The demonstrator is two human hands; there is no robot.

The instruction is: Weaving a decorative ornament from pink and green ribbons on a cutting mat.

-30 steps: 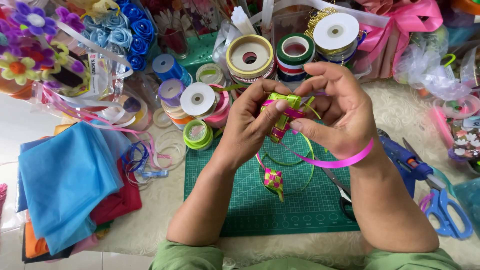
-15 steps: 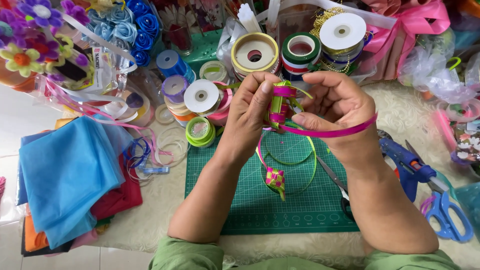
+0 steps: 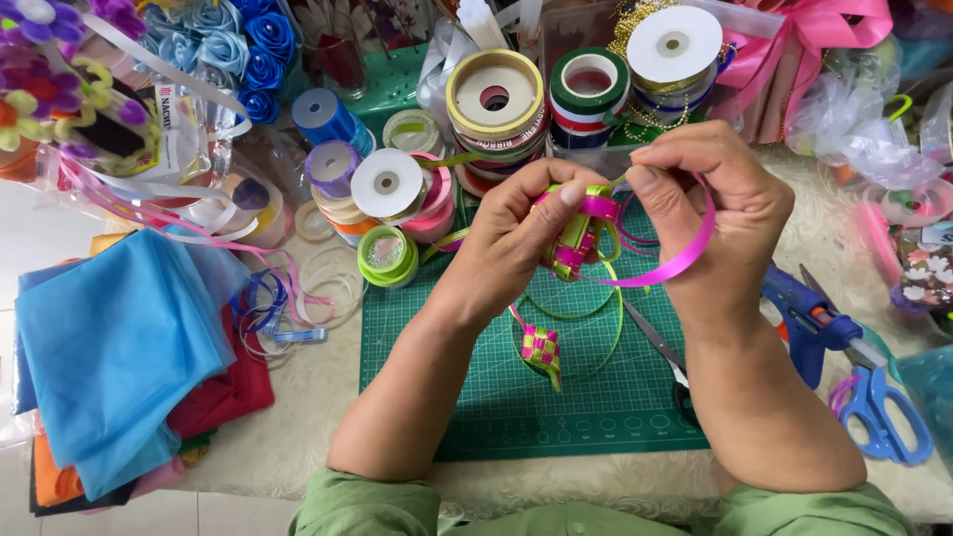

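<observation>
fingers [image 3: 556, 203] of the left hand [image 3: 511, 243] were pinched shut on a small woven ribbon piece [image 3: 576, 238] of pink and lime green strips, held up above the green cutting mat [image 3: 476, 397] on the worktop. the right hand [image 3: 710, 213] sat just beside it, its thumb and forefinger closed on a pink ribbon [image 3: 675, 263] that curved from the woven piece down and around under the right palm. lime green ribbon [image 3: 596, 328] hung from the same piece in loose loops onto the mat. a second, finished woven piece [image 3: 541, 349], pink and green in a checker pattern, lay on the mat below the hands, between the two forearms. black-handled scissors [image 3: 665, 362] lay on the mat's right part, partly hidden by the right forearm. right of the mat were a blue glue gun [image 3: 809, 323] and blue-handled scissors [image 3: 884, 412]. spools of ribbon [image 3: 491, 99] in many colours stood crowded along the mat's far edge and left corner. folded cloths, with a light blue cloth [image 3: 109, 347] on top, lay well apart at the left, and blue fabric roses [image 3: 243, 40] sat at the far left.
</observation>
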